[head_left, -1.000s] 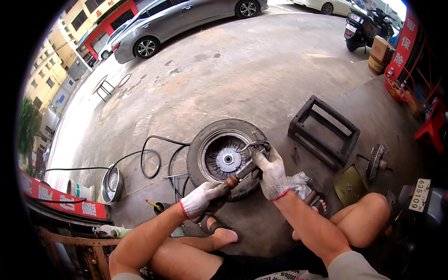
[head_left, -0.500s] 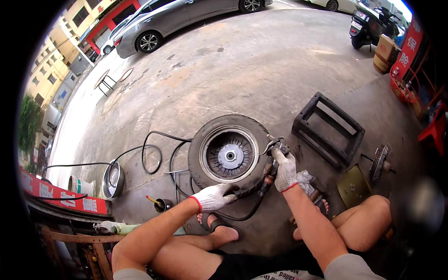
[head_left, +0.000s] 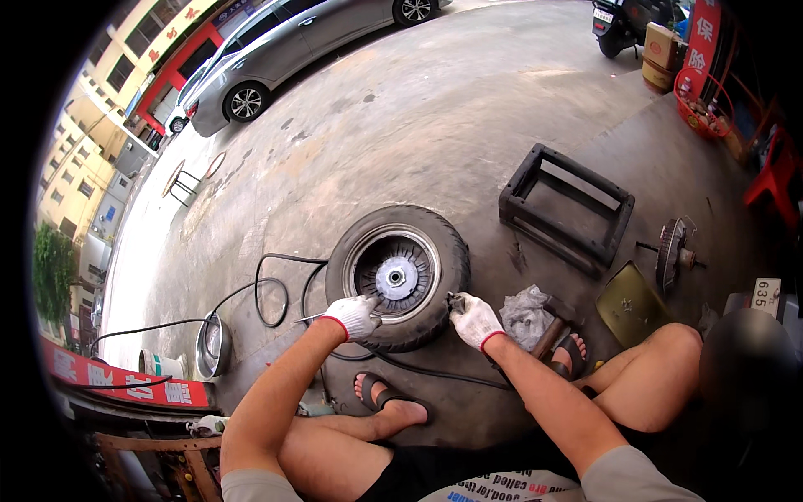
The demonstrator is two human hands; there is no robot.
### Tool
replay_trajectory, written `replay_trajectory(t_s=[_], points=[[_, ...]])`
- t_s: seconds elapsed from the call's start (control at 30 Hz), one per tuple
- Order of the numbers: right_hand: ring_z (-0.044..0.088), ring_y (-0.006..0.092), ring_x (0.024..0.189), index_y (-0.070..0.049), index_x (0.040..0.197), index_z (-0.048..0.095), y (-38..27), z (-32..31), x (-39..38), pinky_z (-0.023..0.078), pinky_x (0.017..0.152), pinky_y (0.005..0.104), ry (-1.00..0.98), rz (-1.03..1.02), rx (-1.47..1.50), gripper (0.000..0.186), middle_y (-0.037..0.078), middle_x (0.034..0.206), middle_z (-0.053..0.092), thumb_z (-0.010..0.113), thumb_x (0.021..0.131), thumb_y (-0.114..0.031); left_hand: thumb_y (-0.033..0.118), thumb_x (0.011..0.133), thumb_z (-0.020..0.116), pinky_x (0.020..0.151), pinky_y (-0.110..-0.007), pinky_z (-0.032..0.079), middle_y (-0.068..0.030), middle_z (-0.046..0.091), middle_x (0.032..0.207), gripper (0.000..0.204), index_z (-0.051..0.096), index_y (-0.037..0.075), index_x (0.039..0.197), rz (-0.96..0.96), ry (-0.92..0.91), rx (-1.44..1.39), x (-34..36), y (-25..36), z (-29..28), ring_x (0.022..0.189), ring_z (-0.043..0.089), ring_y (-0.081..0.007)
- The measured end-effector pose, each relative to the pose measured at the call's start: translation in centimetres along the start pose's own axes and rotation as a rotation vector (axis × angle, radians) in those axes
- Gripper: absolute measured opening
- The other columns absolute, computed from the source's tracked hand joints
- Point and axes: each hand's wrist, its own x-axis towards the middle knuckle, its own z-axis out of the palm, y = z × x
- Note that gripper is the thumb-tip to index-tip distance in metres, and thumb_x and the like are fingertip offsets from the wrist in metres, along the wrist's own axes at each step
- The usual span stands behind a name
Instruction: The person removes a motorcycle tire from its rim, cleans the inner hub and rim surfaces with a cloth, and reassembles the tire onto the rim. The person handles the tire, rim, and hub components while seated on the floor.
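Observation:
A motorcycle wheel with a black tyre (head_left: 449, 243) lies flat on the concrete before me, its grey hub (head_left: 396, 277) facing up. My left hand (head_left: 355, 317), in a white knit glove, is over the near left side of the rim. Its fingers are bent and apart. A thin metal rod (head_left: 309, 318) shows just left of it, its other end hidden. Beside the tyre's right edge, my gloved right hand (head_left: 473, 321) pinches a small dark piece (head_left: 455, 301), too small to name. A black hose (head_left: 443, 376) passes below the tyre and under my right forearm.
A black metal frame (head_left: 615, 238) stands beyond my right hand. Nearer are crumpled plastic (head_left: 527, 316), a hammer (head_left: 552, 330), an olive panel (head_left: 631, 305) and a finned round part (head_left: 669, 255). A metal basin (head_left: 214, 345) sits left; a grey car (head_left: 309, 42) is parked behind.
The air tool has left my right hand, which now pinches a small dark piece lower beside the tyre. My left hand has moved up onto the rim. The whole view has shifted slightly.

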Motion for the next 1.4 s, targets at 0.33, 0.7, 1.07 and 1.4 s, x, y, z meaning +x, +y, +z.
replay_trajectory(t_s=[0.33,0.7,1.07,1.4], points=[[0.065,0.0417,0.097,-0.002,0.112,0.064,-1.1,-0.1,-0.8,0.053,0.082,0.0470,-0.069,-0.015,-0.030,0.028,0.025,0.099,0.069,0.057,0.087,-0.014,0.036,0.092,0.055,0.109,-0.043,0.042,-0.0260,0.048,0.145,0.070,0.034,0.005,0.151,0.042,-0.184,0.129,2.1,4.0,1.8,0.130,0.052,-0.0373],[0.066,0.0408,0.098,0.000,0.109,0.066,-0.5,0.0,-0.2,0.053,0.086,0.0438,-0.176,-0.055,0.037,0.028,0.025,0.097,0.069,0.060,0.085,-0.015,0.037,0.092,0.055,0.111,-0.042,0.039,-0.0266,0.043,0.149,0.073,0.031,0.004,0.152,0.038,-0.198,0.134,3.1,3.8,1.9,0.134,0.049,-0.0372],[0.067,0.0383,0.096,-0.001,0.112,0.064,-2.0,-1.1,1.6,0.053,0.084,0.0405,-0.038,0.020,0.170,0.030,0.024,0.097,0.070,0.062,0.084,-0.012,0.039,0.092,0.054,0.109,-0.042,0.041,-0.0270,0.046,0.146,0.072,0.033,0.003,0.151,0.017,-0.190,0.114,3.3,2.2,2.7,0.130,0.052,-0.0379],[0.066,0.0430,0.097,-0.004,0.119,0.062,-1.9,-0.1,1.3,0.053,0.085,0.0492,0.041,0.065,0.086,0.039,0.027,0.098,0.069,0.063,0.085,-0.021,0.039,0.092,0.054,0.109,-0.043,0.041,-0.0263,0.048,0.144,0.071,0.035,0.003,0.150,0.008,-0.199,0.102,2.7,1.8,3.4,0.130,0.052,-0.0377]])
